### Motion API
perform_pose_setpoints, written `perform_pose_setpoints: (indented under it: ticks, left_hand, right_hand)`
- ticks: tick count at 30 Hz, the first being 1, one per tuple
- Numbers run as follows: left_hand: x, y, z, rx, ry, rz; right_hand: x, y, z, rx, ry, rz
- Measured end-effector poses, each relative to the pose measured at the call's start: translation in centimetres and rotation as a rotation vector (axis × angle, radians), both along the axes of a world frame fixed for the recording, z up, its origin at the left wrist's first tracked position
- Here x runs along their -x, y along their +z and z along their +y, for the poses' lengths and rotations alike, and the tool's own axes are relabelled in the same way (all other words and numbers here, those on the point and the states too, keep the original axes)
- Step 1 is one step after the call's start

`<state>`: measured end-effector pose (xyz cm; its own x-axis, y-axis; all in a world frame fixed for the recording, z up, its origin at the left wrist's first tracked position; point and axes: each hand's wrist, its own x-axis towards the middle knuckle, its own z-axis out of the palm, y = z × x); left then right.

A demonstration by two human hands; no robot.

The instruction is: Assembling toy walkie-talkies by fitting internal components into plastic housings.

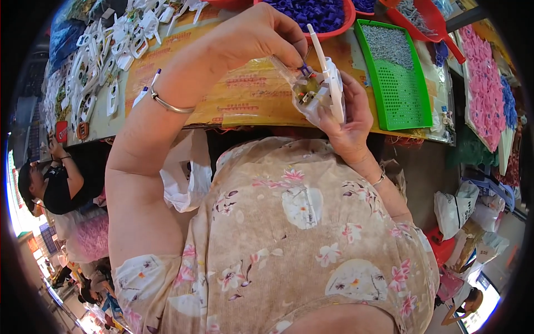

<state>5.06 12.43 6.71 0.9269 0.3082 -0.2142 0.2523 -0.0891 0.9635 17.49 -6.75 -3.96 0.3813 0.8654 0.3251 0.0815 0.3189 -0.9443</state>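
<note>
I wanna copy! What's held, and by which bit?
Right grip: a white casing, by its right side and lower end. Left grip: seemingly a purple piece, by its top.

Wht housing [335,83] open, innards [309,91] showing; sm purple pc [305,70] at L.

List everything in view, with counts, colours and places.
Table: one, yellow-covered, top.
Opened device: one, white and clear, top centre.
Small piece: one, purple, at device.
Housings: many, white, table's left.
Small parts: many, purple, in red basket, top centre.
Pins: many, grey, in green tray, right of device.
Scoop: one, red, top right.
Pink parts: many, pink, far right.
Other people: several, side edges.
Floral top: one, beige, lower centre.
Left hand: one, at small piece.
Right hand: one, grip on device.
</note>
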Motion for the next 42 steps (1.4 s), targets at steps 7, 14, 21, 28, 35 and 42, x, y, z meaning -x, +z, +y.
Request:
perform_pose_setpoints:
  ticks: [7,14,21,28,35,42]
  left_hand:
    - [0.2,-0.6,-0.6,-0.032,0.063,0.000]
    - [0.3,-0.4,-0.5,-0.130,0.022,0.040]
    - [0.0,0.0,-0.5,0.098,0.015,-0.002]
    - [-0.4,0.4,-1.0,-0.071,0.017,0.030]
    - [-0.1,0.9,-1.4,-0.071,0.021,0.054]
    - [-0.4,1.5,-2.0,-0.245,0.047,0.062]
  right_hand:
    - [-0.2,-0.4,0.1,0.015,0.003,-0.042]
    - [-0.1,-0.6,0.2,-0.021,-0.041,-0.062]
    - [0.2,-0.2,0.3,-0.039,-0.039,-0.114]
    - [0.0,-0.2,0.1,0.001,0.035,-0.127]
    - [-0.1,-0.5,0.3,-0.020,-0.035,-0.099]
    - [-0.1,-0.3,0.3,-0.026,-0.067,-0.135]
